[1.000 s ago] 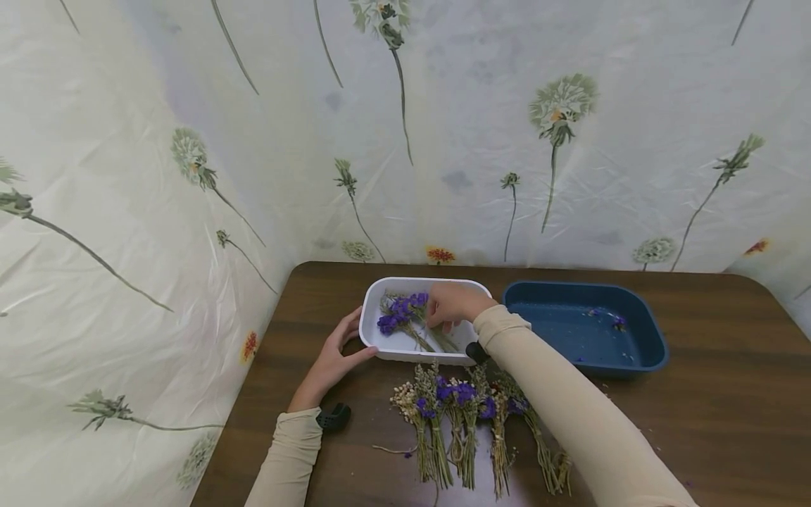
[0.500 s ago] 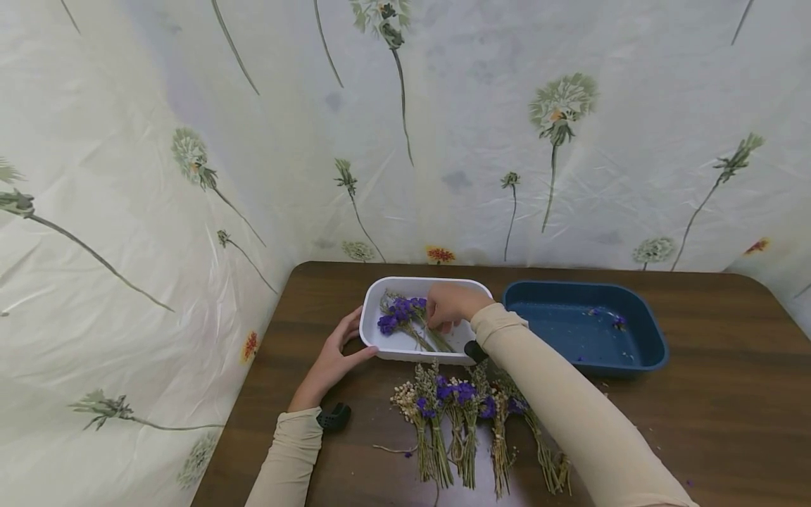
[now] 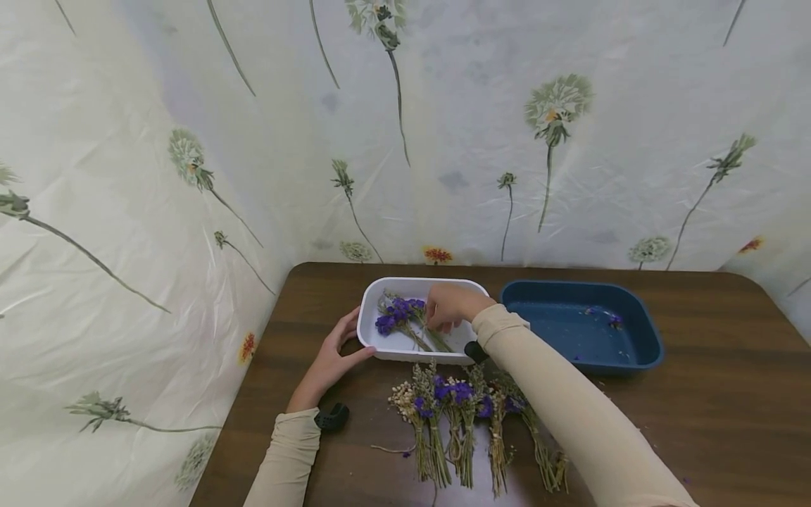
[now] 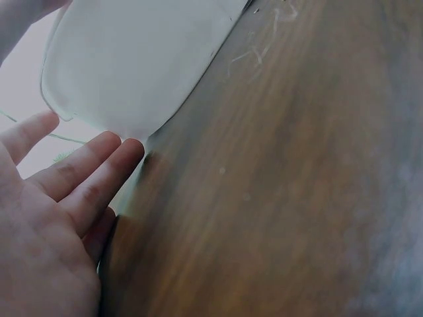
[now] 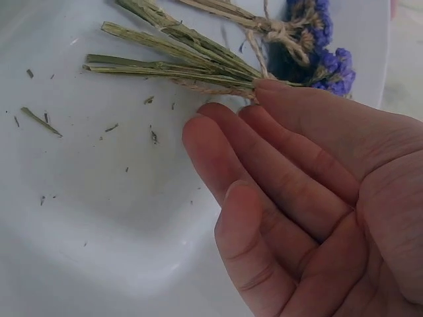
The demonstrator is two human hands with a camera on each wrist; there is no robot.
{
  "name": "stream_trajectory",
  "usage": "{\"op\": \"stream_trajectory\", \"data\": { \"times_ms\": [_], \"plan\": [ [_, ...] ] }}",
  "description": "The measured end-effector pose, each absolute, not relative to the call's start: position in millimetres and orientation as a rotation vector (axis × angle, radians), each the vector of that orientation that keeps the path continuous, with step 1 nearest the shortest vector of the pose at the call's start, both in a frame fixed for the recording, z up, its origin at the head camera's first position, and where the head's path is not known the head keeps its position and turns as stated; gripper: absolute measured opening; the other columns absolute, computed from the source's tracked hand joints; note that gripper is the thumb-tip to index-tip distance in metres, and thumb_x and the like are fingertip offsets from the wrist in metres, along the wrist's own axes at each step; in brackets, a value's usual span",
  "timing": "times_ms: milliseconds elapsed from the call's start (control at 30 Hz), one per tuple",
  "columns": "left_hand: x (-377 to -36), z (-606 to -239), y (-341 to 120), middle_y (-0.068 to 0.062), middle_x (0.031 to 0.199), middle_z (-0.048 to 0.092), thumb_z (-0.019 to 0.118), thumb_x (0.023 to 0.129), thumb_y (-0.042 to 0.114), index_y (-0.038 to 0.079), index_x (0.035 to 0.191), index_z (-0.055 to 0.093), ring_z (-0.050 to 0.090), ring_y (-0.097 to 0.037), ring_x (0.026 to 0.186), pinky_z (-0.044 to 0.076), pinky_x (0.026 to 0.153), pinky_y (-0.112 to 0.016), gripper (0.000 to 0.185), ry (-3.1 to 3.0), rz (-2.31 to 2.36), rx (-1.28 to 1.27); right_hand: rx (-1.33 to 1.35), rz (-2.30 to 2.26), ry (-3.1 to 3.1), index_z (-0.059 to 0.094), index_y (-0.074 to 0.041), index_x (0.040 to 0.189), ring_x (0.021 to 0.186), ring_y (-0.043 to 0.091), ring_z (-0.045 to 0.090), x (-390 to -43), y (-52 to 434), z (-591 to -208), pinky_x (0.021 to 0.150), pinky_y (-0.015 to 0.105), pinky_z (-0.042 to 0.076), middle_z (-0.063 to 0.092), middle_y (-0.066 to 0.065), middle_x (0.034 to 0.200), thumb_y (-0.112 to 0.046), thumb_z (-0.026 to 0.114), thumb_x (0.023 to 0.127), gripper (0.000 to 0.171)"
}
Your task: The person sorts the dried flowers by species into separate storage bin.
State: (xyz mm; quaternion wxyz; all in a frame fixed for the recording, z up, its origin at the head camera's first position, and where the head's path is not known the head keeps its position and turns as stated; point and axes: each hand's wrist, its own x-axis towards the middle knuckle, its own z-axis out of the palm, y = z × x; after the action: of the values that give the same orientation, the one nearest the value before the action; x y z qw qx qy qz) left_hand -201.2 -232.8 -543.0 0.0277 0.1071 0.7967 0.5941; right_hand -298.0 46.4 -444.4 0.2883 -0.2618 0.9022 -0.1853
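Note:
My left hand rests against the left end of a white tray; its straight fingertips touch the tray's wall, with the thumb at the front side. Reaching into the tray, my right hand pinches the tied stems of a dried flower bunch between thumb and index finger, the other fingers loosely bent. Another bunch with purple blooms lies beside it, stems toward the front. Twine is wrapped around the stems. From above, the right hand hides part of the held bunch.
Several dried flower bunches lie in a row on the brown table, in front of the white tray. Right of that tray stands a blue tray with a few flower scraps. A loose twine end lies at the row's left.
The head view has shifted very slightly. Both hands stay almost still: the left against the white tray, the right at the flower bunch inside it.

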Motion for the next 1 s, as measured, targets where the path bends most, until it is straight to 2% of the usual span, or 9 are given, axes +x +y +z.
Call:
{"op": "stream_trajectory", "data": {
  "times_ms": [533,800,1000],
  "plan": [
    [-201.7,-543.7,-234.3,-0.015,0.153,0.054,0.08,0.091,0.014,0.028,0.161,0.035,0.053,-0.037,0.14,0.031,0.122,-0.061,0.084,2.46,1.831,0.343,-0.701,-0.66,2.449,0.08,-0.009,0.109,0.079,0.019,0.076,-296.5,62.3,-440.4,0.066,0.034,0.06,0.08,0.009,0.098,-0.023,0.069,0.099,0.021],
    [-203.1,-544.8,-234.4,-0.017,0.152,0.054,0.08,0.091,0.012,0.025,0.161,0.036,0.053,-0.038,0.139,0.03,0.122,-0.062,0.083,2.451,1.856,0.356,-0.707,-0.763,2.479,0.076,-0.008,0.116,0.089,0.032,0.076,-289.7,76.3,-431.1,0.066,0.034,0.058,0.08,0.011,0.101,-0.025,0.067,0.101,0.024],
    [-202.0,-545.9,-235.5,-0.014,0.152,0.055,0.081,0.091,0.015,0.029,0.161,0.036,0.054,-0.036,0.138,0.032,0.121,-0.061,0.084,2.461,1.837,0.355,-0.711,-0.826,2.486,0.074,-0.008,0.117,0.09,0.033,0.076,-281.3,88.8,-428.0,0.064,0.033,0.056,0.08,0.015,0.106,-0.027,0.066,0.102,0.026]
  ]
}}
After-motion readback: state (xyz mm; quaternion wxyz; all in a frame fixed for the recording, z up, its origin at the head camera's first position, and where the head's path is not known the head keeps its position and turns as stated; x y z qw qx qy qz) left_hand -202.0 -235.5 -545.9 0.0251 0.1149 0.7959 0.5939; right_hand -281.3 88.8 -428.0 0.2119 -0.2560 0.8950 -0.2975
